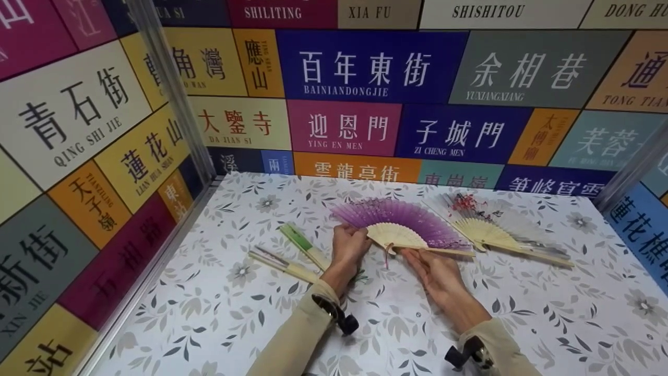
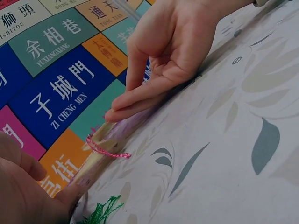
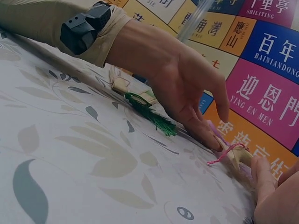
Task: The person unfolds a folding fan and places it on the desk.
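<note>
A purple folding fan (image 1: pixel 404 215) with pale ribs lies spread on the table in the head view, a pink cord (image 2: pixel 112 153) at its pivot. My left hand (image 1: pixel 350 245) pinches the fan's left edge with curled fingers. At the right, my right hand (image 1: pixel 436 271) holds the pale outer rib near the pivot between thumb and fingers, palm turned up. A second spread fan (image 1: pixel 493 224), whitish with red blossoms, lies just right of the purple one. In the right wrist view, the left hand (image 3: pixel 187 88) reaches down to the ribs, close to the pink cord.
Two folded fans, one green (image 1: pixel 300 241) and one whitish (image 1: pixel 282 265), lie left of my left hand. A green tassel (image 3: pixel 152 114) lies beside that hand. Panels with place names rise behind and left of the floral tablecloth (image 1: pixel 209 308).
</note>
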A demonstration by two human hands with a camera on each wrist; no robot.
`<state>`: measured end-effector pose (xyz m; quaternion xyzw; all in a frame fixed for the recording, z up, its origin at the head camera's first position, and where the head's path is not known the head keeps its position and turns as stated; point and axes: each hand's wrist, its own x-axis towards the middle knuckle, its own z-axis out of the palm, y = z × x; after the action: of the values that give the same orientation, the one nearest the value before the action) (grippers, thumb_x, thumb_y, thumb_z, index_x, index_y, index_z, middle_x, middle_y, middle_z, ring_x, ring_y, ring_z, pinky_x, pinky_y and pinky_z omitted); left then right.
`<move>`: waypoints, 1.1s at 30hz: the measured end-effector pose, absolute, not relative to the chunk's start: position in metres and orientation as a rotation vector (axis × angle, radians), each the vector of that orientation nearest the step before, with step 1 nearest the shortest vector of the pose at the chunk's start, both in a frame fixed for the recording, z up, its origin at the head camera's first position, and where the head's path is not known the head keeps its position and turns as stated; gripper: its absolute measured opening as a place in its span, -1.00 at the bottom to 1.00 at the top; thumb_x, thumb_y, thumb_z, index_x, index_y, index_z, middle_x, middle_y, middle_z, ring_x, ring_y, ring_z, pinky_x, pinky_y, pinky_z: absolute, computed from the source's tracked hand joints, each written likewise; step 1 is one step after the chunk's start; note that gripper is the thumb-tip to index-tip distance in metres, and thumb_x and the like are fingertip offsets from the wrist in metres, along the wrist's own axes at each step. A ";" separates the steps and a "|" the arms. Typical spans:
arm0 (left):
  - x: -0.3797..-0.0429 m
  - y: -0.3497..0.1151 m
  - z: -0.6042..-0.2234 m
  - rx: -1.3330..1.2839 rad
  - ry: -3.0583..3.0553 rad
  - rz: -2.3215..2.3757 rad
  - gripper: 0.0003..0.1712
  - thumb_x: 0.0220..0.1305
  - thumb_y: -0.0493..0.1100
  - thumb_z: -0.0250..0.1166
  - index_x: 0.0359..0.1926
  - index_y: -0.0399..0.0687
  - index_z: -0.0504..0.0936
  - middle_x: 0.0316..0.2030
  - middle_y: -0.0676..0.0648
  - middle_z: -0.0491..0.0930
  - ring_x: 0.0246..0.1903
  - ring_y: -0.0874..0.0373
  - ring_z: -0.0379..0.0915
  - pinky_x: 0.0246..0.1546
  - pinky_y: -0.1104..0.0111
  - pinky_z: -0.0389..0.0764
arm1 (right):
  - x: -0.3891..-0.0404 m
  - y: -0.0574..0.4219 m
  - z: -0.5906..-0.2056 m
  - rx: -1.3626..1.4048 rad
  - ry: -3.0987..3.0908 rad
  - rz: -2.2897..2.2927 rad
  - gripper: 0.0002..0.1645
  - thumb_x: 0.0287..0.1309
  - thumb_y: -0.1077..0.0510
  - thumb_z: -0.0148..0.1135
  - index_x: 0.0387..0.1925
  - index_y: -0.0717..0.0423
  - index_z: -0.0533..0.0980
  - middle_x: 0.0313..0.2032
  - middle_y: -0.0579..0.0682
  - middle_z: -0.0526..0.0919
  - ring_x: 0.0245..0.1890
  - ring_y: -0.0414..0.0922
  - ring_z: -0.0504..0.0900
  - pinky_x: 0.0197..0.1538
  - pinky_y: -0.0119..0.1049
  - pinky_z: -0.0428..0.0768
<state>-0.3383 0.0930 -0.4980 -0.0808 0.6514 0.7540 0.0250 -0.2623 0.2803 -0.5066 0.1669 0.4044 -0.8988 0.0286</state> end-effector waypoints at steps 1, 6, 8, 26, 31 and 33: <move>-0.338 0.093 -0.496 -0.245 2.066 2.296 -0.36 0.22 -0.27 0.26 0.27 -0.43 0.29 -0.08 -0.26 0.69 -0.24 0.07 0.61 -0.29 0.37 0.71 | -0.262 0.280 -0.506 0.514 1.246 -2.775 -0.42 0.47 0.40 -0.07 0.43 0.48 0.09 -0.07 0.24 0.74 0.10 0.03 0.70 0.36 -0.29 0.53; -0.334 0.093 -0.489 -0.203 2.276 2.126 -0.43 0.24 -0.14 0.30 0.20 -0.35 0.44 0.00 -0.21 0.66 -0.04 0.08 0.56 0.02 0.28 0.64 | -0.262 0.279 -0.506 0.512 1.269 -2.758 -0.40 0.48 0.39 -0.08 0.44 0.48 0.07 -0.05 0.27 0.72 0.11 0.03 0.70 0.37 -0.29 0.54; -0.333 0.093 -0.486 -0.177 2.316 2.097 -0.43 0.23 -0.12 0.31 0.20 -0.33 0.46 0.05 -0.23 0.64 0.05 0.03 0.55 0.15 0.21 0.61 | -0.262 0.278 -0.506 0.527 1.289 -2.744 -0.41 0.48 0.37 -0.07 0.43 0.47 0.09 -0.03 0.28 0.71 0.09 0.02 0.71 0.36 -0.28 0.55; -0.338 0.075 -0.456 0.038 2.194 2.077 -0.40 0.31 -0.15 0.28 0.33 -0.25 0.44 0.30 -0.30 0.46 0.31 -0.10 0.40 0.32 0.15 0.53 | -0.250 0.253 -0.499 0.544 1.683 -2.507 -0.58 0.40 0.31 0.07 0.19 0.49 0.34 -0.21 0.21 0.74 -0.14 0.00 0.79 0.14 -0.21 0.72; -0.334 0.068 -0.448 0.233 2.239 2.122 -0.74 0.32 -0.28 0.27 0.02 -0.20 0.67 0.00 -0.19 0.65 0.02 0.01 0.58 0.01 0.28 0.72 | -0.244 0.231 -0.498 0.449 1.959 -2.383 -0.62 0.40 0.27 0.14 0.11 0.48 0.47 -0.23 0.21 0.76 -0.22 -0.03 0.79 -0.01 -0.19 0.79; -0.331 0.069 -0.446 0.348 2.275 2.089 -0.80 0.33 -0.30 0.27 -0.05 -0.18 0.68 -0.06 -0.15 0.67 -0.01 0.03 0.60 -0.03 0.32 0.73 | -0.240 0.221 -0.498 0.382 2.065 -2.333 -0.65 0.37 0.25 0.20 0.06 0.45 0.52 -0.22 0.24 0.76 -0.23 -0.02 0.78 -0.06 -0.21 0.80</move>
<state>-0.3306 0.0686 -0.4463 0.1118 0.7319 0.6720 0.0168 -0.2404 0.2214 -0.4977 0.1218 0.6578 -0.7433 0.0013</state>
